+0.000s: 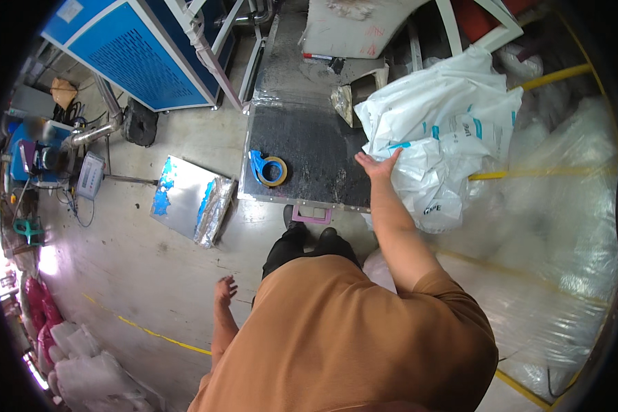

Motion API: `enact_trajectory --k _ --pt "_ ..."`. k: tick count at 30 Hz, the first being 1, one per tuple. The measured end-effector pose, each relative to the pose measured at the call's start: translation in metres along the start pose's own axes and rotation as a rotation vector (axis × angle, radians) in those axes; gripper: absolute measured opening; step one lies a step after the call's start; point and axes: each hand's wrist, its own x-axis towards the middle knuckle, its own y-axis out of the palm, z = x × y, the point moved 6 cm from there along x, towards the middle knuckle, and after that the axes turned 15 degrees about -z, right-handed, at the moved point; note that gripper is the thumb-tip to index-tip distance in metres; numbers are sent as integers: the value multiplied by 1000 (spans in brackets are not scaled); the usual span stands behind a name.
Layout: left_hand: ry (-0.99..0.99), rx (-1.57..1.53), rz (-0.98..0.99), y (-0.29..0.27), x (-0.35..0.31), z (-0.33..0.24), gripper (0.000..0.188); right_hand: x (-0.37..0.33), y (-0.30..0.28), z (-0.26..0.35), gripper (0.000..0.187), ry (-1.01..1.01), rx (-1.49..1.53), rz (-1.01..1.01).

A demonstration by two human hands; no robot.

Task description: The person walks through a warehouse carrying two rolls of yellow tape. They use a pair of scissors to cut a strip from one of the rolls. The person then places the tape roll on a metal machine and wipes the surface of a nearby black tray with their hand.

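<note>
My right hand [379,165] is stretched out over the right edge of the dark bench, fingers spread against a large white plastic sack [439,113]. The sack is crumpled, with blue and black print, and hangs down over the bench's right side. At my left side, away from the bench, my left hand [224,291] hangs low with fingers loosely curled and apart, nothing visible in it. On the bench's black top [309,147] lies a blue tape dispenser [257,165] with a roll of tan tape [275,172].
A shiny metal plate [185,196] with blue film patches lies on the floor left of the bench. Beyond it stands a blue machine [141,55]. Plastic-wrapped goods [549,226] fill the right side, near yellow bars [556,77]. A pink handle [312,215] juts from the bench front.
</note>
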Motion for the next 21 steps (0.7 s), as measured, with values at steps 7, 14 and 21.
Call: enact_trajectory --k 7,14,21 --pt "262 -91 -34 9 -26 -130 48 73 42 146 74 -460 -232 -395" --pt "283 -81 -42 42 -50 -128 51 56 60 360 40 -1663 -2023 -887" --pt "203 17 -83 67 -104 -84 55 -150 47 463 39 -1343 -345 -807"
